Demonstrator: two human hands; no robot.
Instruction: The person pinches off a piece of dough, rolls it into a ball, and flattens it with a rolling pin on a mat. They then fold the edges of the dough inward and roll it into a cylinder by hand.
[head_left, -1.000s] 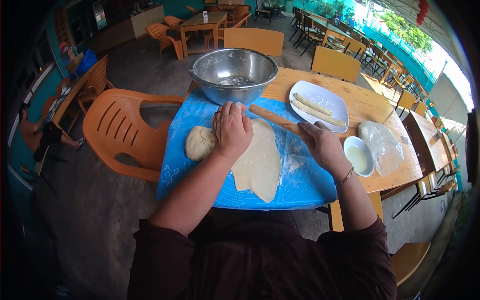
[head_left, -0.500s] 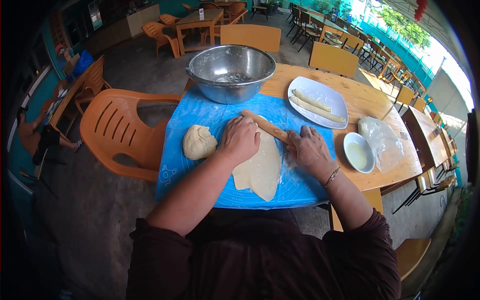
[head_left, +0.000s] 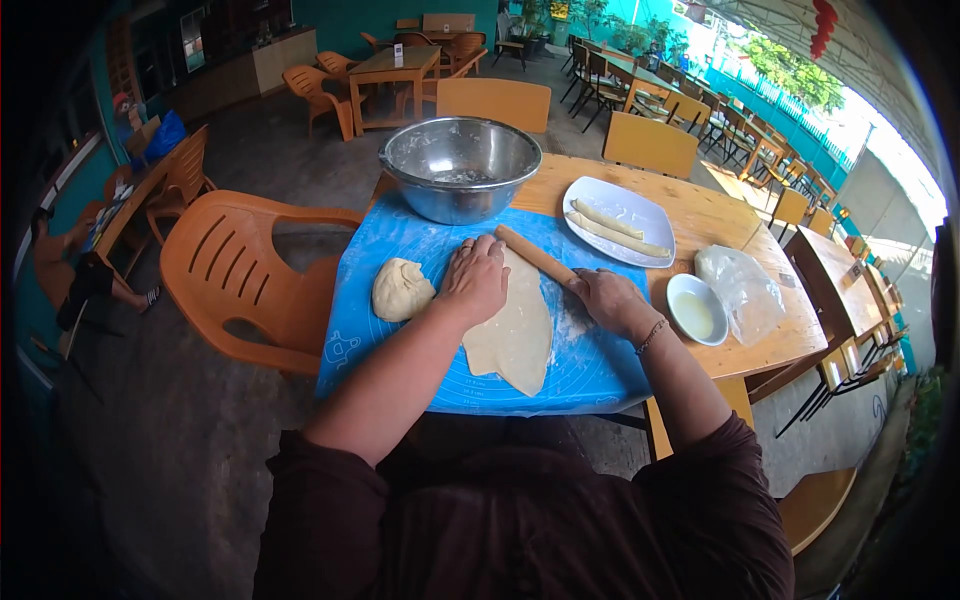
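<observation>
My right hand (head_left: 612,302) is closed round the near end of a wooden rolling pin (head_left: 535,255), which lies slantwise over the far part of a flattened sheet of dough (head_left: 512,340). My left hand (head_left: 474,282) lies flat with fingers stretched out, at the left edge of the sheet, just beside the pin's far end. To its left sits a ball of dough (head_left: 401,290). Everything here rests on a blue printed mat (head_left: 590,365) dusted with flour. The fingertips of my right hand are partly hidden.
A large metal bowl (head_left: 462,205) stands at the mat's far edge. On the right are a white plate (head_left: 600,195) with rolled dough strips, a small bowl (head_left: 697,310) of pale liquid and a plastic bag (head_left: 745,290). An orange chair (head_left: 235,260) stands left; a person (head_left: 65,265) sits far left.
My left hand has come off the rolling pin's far end and moved slightly left onto the dough's edge. My right hand still grips the pin. The view has shifted a little.
</observation>
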